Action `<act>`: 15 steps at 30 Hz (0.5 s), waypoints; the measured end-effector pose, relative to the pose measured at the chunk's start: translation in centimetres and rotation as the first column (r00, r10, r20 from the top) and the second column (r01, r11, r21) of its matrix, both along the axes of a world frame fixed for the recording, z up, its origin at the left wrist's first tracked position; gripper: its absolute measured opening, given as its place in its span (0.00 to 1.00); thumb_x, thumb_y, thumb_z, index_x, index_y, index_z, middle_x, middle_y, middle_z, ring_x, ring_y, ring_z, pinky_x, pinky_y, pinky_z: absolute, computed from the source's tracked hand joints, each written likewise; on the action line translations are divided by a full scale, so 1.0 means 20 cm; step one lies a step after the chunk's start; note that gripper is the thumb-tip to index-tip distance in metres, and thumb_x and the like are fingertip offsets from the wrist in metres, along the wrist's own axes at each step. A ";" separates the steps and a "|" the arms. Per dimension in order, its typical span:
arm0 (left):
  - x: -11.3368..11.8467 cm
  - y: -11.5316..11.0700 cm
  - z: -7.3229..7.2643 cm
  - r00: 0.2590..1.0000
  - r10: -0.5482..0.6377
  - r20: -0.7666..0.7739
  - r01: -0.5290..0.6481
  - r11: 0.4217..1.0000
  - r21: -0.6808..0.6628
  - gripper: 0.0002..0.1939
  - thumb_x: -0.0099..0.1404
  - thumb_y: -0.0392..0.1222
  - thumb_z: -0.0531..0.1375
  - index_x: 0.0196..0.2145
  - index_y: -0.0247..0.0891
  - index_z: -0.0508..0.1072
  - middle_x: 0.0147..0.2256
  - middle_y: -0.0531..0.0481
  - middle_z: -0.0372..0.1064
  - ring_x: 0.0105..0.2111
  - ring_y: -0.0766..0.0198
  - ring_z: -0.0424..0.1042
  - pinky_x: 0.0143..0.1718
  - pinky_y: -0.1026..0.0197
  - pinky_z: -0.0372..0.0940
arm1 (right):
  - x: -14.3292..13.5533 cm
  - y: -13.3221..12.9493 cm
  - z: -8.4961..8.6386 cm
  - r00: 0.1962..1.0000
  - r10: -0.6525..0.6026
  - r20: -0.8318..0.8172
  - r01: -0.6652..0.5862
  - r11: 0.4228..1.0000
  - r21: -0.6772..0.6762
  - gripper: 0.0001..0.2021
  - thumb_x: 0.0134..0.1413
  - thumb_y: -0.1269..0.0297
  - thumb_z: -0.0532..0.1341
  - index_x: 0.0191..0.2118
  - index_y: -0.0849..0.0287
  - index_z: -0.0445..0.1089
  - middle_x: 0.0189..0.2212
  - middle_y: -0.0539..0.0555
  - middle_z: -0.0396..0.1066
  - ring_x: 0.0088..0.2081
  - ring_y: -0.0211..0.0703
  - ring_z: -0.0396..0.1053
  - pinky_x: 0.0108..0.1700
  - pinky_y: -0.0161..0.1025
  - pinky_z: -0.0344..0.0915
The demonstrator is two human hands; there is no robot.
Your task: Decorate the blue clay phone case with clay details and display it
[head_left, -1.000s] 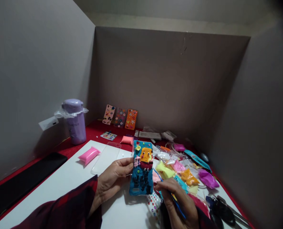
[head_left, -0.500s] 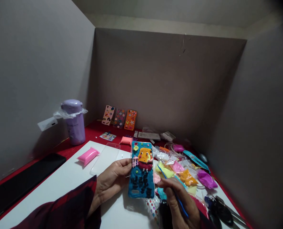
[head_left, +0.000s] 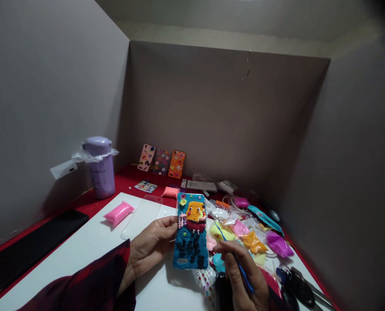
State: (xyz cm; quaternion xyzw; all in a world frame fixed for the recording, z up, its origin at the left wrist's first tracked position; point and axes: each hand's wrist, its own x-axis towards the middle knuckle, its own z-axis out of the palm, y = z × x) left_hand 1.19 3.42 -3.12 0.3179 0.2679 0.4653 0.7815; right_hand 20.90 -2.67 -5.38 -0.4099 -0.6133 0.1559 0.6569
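My left hand [head_left: 155,242] grips the left edge of a phone case [head_left: 184,250], raised above the white board. The case is coated in blue clay, with an orange face-like figure, a dark red patch, a small pink lattice and black marks on the lower half. To its right, my right hand [head_left: 244,268] holds a thin blue tool [head_left: 242,272] like a pen, its tip pointing up and left, apart from the case. The fingers of my left hand behind the case are hidden.
Colourful clay packets [head_left: 255,242] lie on the right, near scissors [head_left: 300,289]. A clear case [head_left: 140,216] and pink packet [head_left: 119,213] rest on the white board [head_left: 65,263]. Decorated cases [head_left: 177,164] stand behind; a purple bottle [head_left: 103,172] is at left.
The whole view has shifted slightly. Both hands keep their holds, and the blue case looks turned a little.
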 end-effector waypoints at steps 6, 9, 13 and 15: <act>0.00 0.00 0.00 1.000 -0.006 0.007 0.006 1.000 -0.006 0.12 0.57 0.35 0.64 0.41 0.32 0.78 0.31 0.42 0.76 0.29 0.64 0.72 0.35 0.63 0.65 | 0.00 0.00 0.00 1.000 0.003 0.001 -0.003 0.999 0.040 0.08 0.60 0.64 0.56 0.39 0.56 0.72 0.34 0.54 0.73 0.40 0.44 0.71 0.44 0.39 0.66; 0.00 0.00 -0.01 1.000 -0.007 0.004 0.007 1.000 -0.006 0.12 0.57 0.36 0.65 0.41 0.32 0.78 0.31 0.41 0.76 0.29 0.64 0.72 0.34 0.63 0.64 | 0.00 0.00 0.02 0.999 0.031 0.024 -0.033 0.997 0.065 0.08 0.60 0.66 0.55 0.39 0.57 0.72 0.33 0.54 0.73 0.38 0.44 0.71 0.42 0.39 0.67; 0.00 -0.01 0.01 1.000 0.005 0.001 -0.005 1.000 -0.003 0.11 0.58 0.35 0.64 0.40 0.32 0.78 0.31 0.42 0.76 0.29 0.65 0.71 0.35 0.63 0.64 | 0.00 0.00 0.04 0.999 0.028 0.028 -0.030 0.997 0.076 0.08 0.60 0.65 0.55 0.38 0.57 0.72 0.32 0.54 0.73 0.37 0.43 0.71 0.40 0.38 0.67; 0.01 -0.04 0.04 1.000 0.006 0.012 -0.006 1.000 0.012 0.11 0.58 0.35 0.63 0.40 0.32 0.78 0.31 0.42 0.76 0.30 0.65 0.71 0.36 0.63 0.64 | 0.00 0.00 0.03 0.999 0.044 0.032 -0.046 0.997 0.068 0.08 0.60 0.65 0.55 0.38 0.57 0.72 0.32 0.54 0.73 0.37 0.43 0.71 0.41 0.38 0.66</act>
